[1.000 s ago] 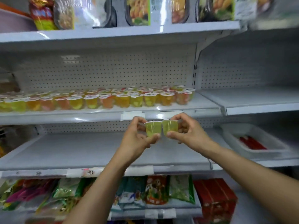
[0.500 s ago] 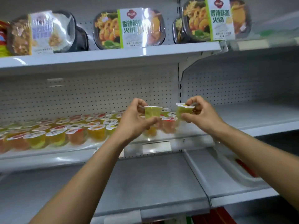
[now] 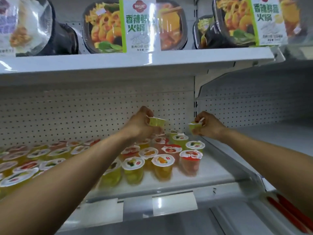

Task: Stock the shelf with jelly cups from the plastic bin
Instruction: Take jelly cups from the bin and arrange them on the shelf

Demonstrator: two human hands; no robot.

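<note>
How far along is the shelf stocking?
Done: many jelly cups stand in rows on the shelf. In hand: the left hand holds a green cup, the right hand a second green cup, both above the back rows. Left: setting these two down; the bin is unseen, so remaining stock is unknown.

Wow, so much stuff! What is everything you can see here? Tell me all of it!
shelved jelly cups: many; yellow, green, orange and red with white lids; in rows on the middle shelf
held jelly cups: two, green, one in each hand, above the back rows
middle shelf: one, white, centre
top shelf: one, white, above
meal bowls: several, black with white-and-green sleeves, on the top shelf
pegboard: one, white, behind the cups
label holders: two, whitish, middle shelf's front edge
red strips: two, red, bottom right
left hand: one, holding a cup
right hand: one, holding a cup
</note>
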